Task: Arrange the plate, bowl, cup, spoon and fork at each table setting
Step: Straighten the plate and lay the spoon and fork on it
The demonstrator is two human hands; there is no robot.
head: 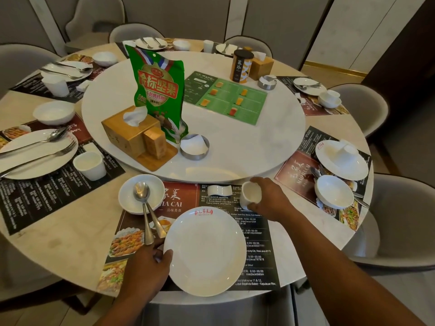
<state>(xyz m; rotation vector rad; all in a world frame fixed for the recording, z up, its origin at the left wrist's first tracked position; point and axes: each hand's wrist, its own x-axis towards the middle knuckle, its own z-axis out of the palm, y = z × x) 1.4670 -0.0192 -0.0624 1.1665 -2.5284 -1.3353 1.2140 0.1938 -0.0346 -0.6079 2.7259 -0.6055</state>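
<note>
A white plate (207, 250) with a red logo lies on the dark placemat (256, 250) in front of me. My left hand (146, 271) grips its left rim, thumb on top. To the upper left a white bowl (131, 198) holds a spoon (142, 203) and a second metal handle, both sticking out toward my left hand. My right hand (268, 198) is closed around a small white cup (251, 194) at the mat's top right. A white cutlery rest (220, 190) sits just left of the cup.
A white turntable (247, 147) fills the table's middle, carrying a wooden tissue box (131, 132), a green snack bag (157, 90), a metal ashtray (195, 147) and a green menu (226, 97). The right setting (339, 175) has a cup lying on its plate. Chairs ring the table.
</note>
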